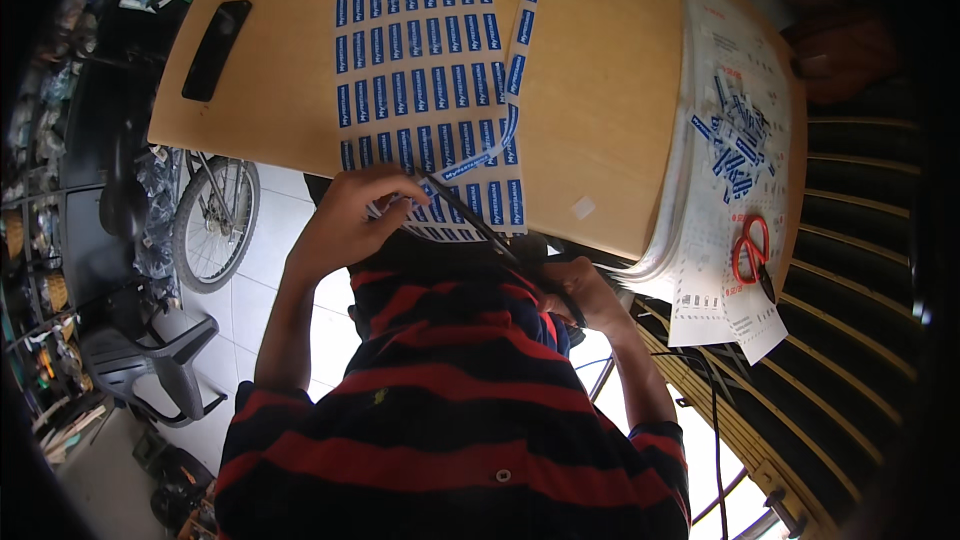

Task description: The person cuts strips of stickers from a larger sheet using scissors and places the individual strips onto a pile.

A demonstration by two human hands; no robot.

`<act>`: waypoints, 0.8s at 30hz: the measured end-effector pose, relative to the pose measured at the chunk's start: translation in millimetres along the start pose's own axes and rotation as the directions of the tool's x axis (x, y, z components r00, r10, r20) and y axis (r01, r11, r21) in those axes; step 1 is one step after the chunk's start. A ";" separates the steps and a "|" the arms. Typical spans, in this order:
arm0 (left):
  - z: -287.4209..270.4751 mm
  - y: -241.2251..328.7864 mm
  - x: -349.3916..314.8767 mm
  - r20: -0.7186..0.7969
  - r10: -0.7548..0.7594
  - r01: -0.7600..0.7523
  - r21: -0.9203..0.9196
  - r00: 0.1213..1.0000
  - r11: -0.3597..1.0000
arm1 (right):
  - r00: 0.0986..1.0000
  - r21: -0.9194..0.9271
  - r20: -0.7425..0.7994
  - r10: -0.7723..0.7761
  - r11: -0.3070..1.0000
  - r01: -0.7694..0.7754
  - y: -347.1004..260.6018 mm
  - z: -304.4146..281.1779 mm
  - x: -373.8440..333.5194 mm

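A wide sheet of blue printed labels (407,90) lies on the wooden table and hangs over its near edge. My left hand (372,202) pinches the end of a narrow label strip (512,105), which curves away to the right and runs up the table beside the sheet. In my right hand (585,292) are dark-handled scissors (470,212). Their long blades reach up and left to the strip, close to my left fingertips. Whether the blades are parted is hard to make out.
A black phone (216,50) lies at the table's left. On the right, a stack of printed paper sheets (690,270) bears a pile of cut blue labels (738,155) and red-handled scissors (750,252). A bicycle wheel (215,225) and grey chair (155,370) stand at left.
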State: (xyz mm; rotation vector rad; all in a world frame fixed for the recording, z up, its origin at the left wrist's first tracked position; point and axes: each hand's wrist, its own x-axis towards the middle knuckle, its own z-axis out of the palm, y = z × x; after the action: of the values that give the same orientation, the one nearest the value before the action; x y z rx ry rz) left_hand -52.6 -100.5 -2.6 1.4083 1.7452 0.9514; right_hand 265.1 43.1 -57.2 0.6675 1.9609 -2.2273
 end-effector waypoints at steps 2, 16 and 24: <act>-5.7 0.3 -0.9 -0.043 -0.002 0.004 0.036 0.999 0.999 | 0.999 0.065 -0.018 0.032 0.997 -0.030 -5.2 6.9 2.3; 24.0 29.1 34.4 -0.242 0.279 -0.130 0.493 0.929 0.860 | 0.988 0.067 -0.119 -0.095 0.992 0.103 -13.1 30.8 -41.9; 26.4 28.7 33.0 -0.183 0.025 -0.006 0.104 0.983 0.995 | 0.984 0.024 -0.171 -0.049 0.998 0.054 -9.7 28.5 -54.5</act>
State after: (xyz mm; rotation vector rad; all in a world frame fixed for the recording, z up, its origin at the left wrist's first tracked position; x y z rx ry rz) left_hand -21.9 -60.9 7.2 1.4395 1.9465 1.0412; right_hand 303.4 5.8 -25.2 0.8474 2.0488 -2.3024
